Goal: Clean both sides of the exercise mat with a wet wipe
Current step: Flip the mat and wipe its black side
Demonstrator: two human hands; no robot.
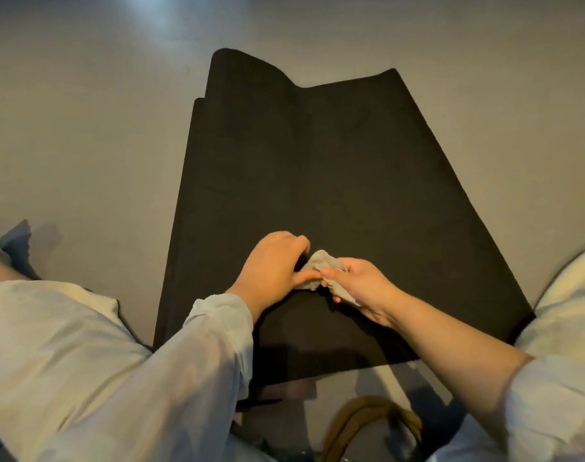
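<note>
1. Two hands share one wet wipe [321, 266]: the left hand [273, 266] pinches its near-left edge between thumb and curled fingers, and the right hand [359, 286] has its fingers curled round the other end, a strip of the cloth showing beneath the palm.
2. The wipe is a single crumpled, pale grey piece, bunched up between the two hands over the near part of the mat; whether it touches the surface cannot be told.
3. One black exercise mat [317, 168] lies on the floor [84, 128], running away from the person. Its far end is not flat: the far-left corner is lifted and curled over, and a second edge of the dark material shows along the left side beneath it.
4. The near edge of the mat ends just ahead of the person's body, between two pale-clad legs, one at each side of the view.
5. Two pale sleeves are visible; the left sleeve [218, 325] reaches the wrist, while the right forearm is bare up to a pushed-back cuff.
6. One brown strap [357, 425] loops on the floor near the bottom edge, just short of the mat's near end.
</note>
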